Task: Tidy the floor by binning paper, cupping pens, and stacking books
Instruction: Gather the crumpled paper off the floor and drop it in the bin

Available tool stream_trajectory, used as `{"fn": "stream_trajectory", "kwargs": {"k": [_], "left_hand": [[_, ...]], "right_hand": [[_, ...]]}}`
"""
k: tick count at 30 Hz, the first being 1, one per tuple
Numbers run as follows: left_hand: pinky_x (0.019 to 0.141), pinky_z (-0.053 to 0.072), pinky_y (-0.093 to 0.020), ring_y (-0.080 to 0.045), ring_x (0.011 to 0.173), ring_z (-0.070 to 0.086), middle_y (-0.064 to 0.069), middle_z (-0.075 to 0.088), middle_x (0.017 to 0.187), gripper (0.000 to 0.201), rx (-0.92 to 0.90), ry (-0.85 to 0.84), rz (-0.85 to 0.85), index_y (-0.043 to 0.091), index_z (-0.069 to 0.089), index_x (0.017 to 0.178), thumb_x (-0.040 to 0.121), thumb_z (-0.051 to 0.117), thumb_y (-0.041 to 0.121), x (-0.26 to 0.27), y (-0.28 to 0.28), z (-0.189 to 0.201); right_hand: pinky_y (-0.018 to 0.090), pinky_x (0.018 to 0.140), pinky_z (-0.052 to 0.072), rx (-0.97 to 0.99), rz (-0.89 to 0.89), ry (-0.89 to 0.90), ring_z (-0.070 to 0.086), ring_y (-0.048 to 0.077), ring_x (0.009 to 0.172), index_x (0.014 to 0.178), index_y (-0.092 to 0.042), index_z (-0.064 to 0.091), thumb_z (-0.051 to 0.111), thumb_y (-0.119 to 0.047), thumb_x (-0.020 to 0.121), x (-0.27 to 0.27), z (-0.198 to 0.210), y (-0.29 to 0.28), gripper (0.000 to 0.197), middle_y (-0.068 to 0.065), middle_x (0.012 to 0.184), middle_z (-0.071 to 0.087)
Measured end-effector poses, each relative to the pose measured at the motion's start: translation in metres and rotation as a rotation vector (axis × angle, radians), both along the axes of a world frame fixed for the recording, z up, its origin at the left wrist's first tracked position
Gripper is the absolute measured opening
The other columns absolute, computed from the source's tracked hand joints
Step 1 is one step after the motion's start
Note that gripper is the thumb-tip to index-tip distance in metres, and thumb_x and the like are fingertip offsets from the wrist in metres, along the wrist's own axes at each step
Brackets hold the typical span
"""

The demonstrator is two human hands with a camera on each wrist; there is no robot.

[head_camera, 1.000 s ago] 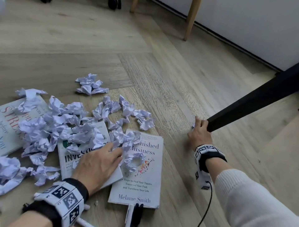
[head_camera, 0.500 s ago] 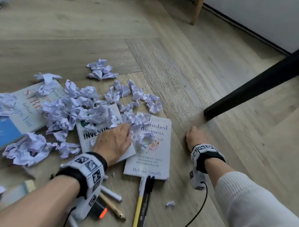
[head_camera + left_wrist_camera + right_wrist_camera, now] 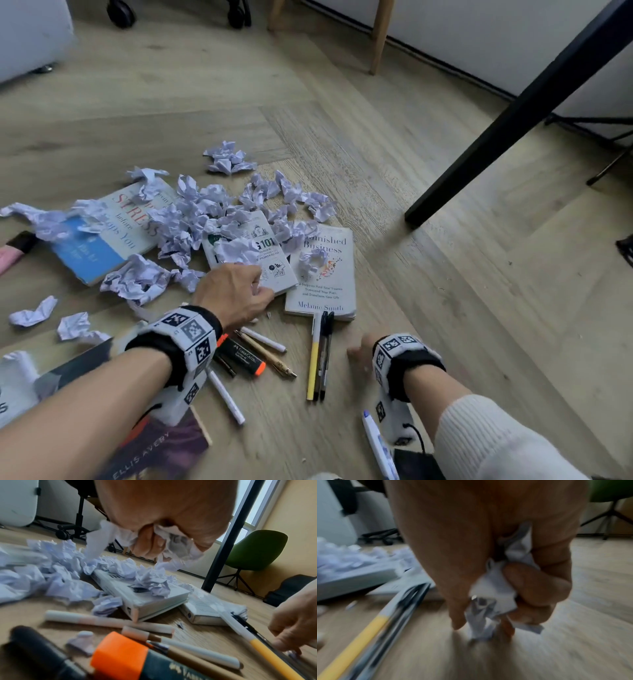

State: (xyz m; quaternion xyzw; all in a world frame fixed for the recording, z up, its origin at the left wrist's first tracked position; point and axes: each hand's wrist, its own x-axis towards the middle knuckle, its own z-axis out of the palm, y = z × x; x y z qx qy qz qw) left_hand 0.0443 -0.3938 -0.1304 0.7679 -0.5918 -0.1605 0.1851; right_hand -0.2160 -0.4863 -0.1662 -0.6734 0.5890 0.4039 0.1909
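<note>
Crumpled white paper (image 3: 202,219) lies heaped over three books on the wood floor: a blue and white book (image 3: 102,236), an investing book (image 3: 270,260) and a white "Business" book (image 3: 325,277). My left hand (image 3: 236,291) hovers over the investing book's near corner, fingers curled round crumpled paper (image 3: 171,540). My right hand (image 3: 359,349) is low on the floor beside the pens, gripping a wad of paper (image 3: 494,596). Several pens and markers (image 3: 260,356) lie near me, among them a yellow pen (image 3: 313,363) and an orange-capped highlighter (image 3: 120,658).
A black table leg (image 3: 507,116) slants down to the floor on the right. A wooden chair leg (image 3: 380,37) and chair castors (image 3: 120,13) stand at the back. A dark book (image 3: 154,452) lies under my left forearm. A green chair (image 3: 254,553) stands by the wall.
My left hand has drawn back from the paper heap toward me with paper in it. My right hand has pulled back from the table leg to the floor beside the pens.
</note>
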Motion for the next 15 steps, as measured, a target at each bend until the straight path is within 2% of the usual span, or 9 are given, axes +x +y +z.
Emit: {"fn": "stream_trajectory", "kwargs": {"k": [3, 5, 7, 9, 10, 12, 14, 15], "left_hand": [[0.057, 0.042, -0.029, -0.021, 0.067, 0.053, 0.001, 0.05, 0.065, 0.033, 0.023, -0.037, 0.029, 0.019, 0.042, 0.068, 0.09, 0.052, 0.041, 0.004, 0.021, 0.004], [0.062, 0.045, -0.031, -0.023, 0.071, 0.055, 0.001, 0.051, 0.069, 0.032, 0.055, -0.041, 0.072, 0.024, 0.039, 0.068, 0.092, 0.051, 0.042, 0.01, 0.034, 0.002], [0.06, 0.04, -0.031, -0.023, 0.07, 0.053, 0.002, 0.049, 0.069, 0.03, 0.077, -0.028, 0.112, 0.027, 0.034, 0.068, 0.091, 0.051, 0.037, 0.02, 0.044, -0.003], [0.059, 0.043, -0.032, -0.022, 0.068, 0.054, 0.002, 0.053, 0.071, 0.012, 0.095, -0.035, 0.124, 0.026, 0.04, 0.083, 0.088, 0.051, 0.025, 0.029, 0.054, -0.008], [0.059, 0.045, -0.032, -0.022, 0.067, 0.054, 0.001, 0.053, 0.07, 0.012, 0.111, -0.038, 0.133, 0.023, 0.042, 0.094, 0.087, 0.05, 0.022, 0.033, 0.058, -0.011], [0.062, 0.045, -0.033, -0.023, 0.067, 0.055, 0.001, 0.053, 0.071, 0.025, 0.156, -0.039, 0.137, 0.017, 0.042, 0.111, 0.087, 0.049, 0.021, 0.039, 0.062, -0.017], [0.07, 0.048, -0.036, -0.024, 0.074, 0.056, -0.002, 0.055, 0.077, 0.031, 0.207, -0.044, 0.15, 0.014, 0.047, 0.119, 0.089, 0.046, 0.022, 0.042, 0.062, -0.02], [0.073, 0.049, -0.036, -0.024, 0.076, 0.056, -0.003, 0.056, 0.079, 0.032, 0.226, -0.043, 0.164, 0.015, 0.048, 0.121, 0.09, 0.045, 0.023, 0.042, 0.061, -0.021]], "right_hand": [[0.042, 0.099, 0.045, -0.032, 0.091, -0.058, 0.054, 0.033, 0.122, 0.128, -0.006, 0.052, 0.058, -0.024, 0.09, 0.021, 0.002, 0.036, 0.042, 0.013, 0.131, 0.056], [0.039, 0.098, 0.044, -0.076, 0.106, -0.095, 0.053, 0.032, 0.122, 0.127, -0.004, 0.048, 0.048, -0.016, 0.094, 0.038, 0.01, 0.054, 0.035, 0.015, 0.132, 0.055], [0.036, 0.093, 0.044, -0.16, 0.123, -0.133, 0.054, 0.032, 0.12, 0.125, -0.003, 0.045, 0.04, -0.011, 0.096, 0.044, 0.008, 0.057, 0.03, 0.017, 0.129, 0.056], [0.035, 0.09, 0.044, -0.196, 0.125, -0.139, 0.056, 0.032, 0.117, 0.12, -0.004, 0.045, 0.043, -0.008, 0.093, 0.044, 0.013, 0.053, 0.027, 0.017, 0.127, 0.057], [0.035, 0.09, 0.045, -0.219, 0.127, -0.15, 0.056, 0.032, 0.117, 0.117, -0.005, 0.045, 0.046, -0.008, 0.092, 0.041, 0.016, 0.051, 0.025, 0.016, 0.127, 0.057], [0.033, 0.09, 0.045, -0.216, 0.12, -0.171, 0.056, 0.03, 0.117, 0.119, -0.006, 0.047, 0.051, -0.018, 0.092, 0.035, 0.024, 0.047, 0.03, 0.015, 0.128, 0.057], [0.032, 0.088, 0.045, -0.173, 0.111, -0.168, 0.057, 0.029, 0.116, 0.125, -0.009, 0.047, 0.058, -0.031, 0.089, 0.022, 0.028, 0.043, 0.044, 0.012, 0.127, 0.059], [0.032, 0.084, 0.045, -0.135, 0.116, -0.162, 0.058, 0.028, 0.113, 0.123, -0.012, 0.047, 0.062, -0.037, 0.085, 0.015, 0.028, 0.043, 0.048, 0.011, 0.125, 0.06]]}}
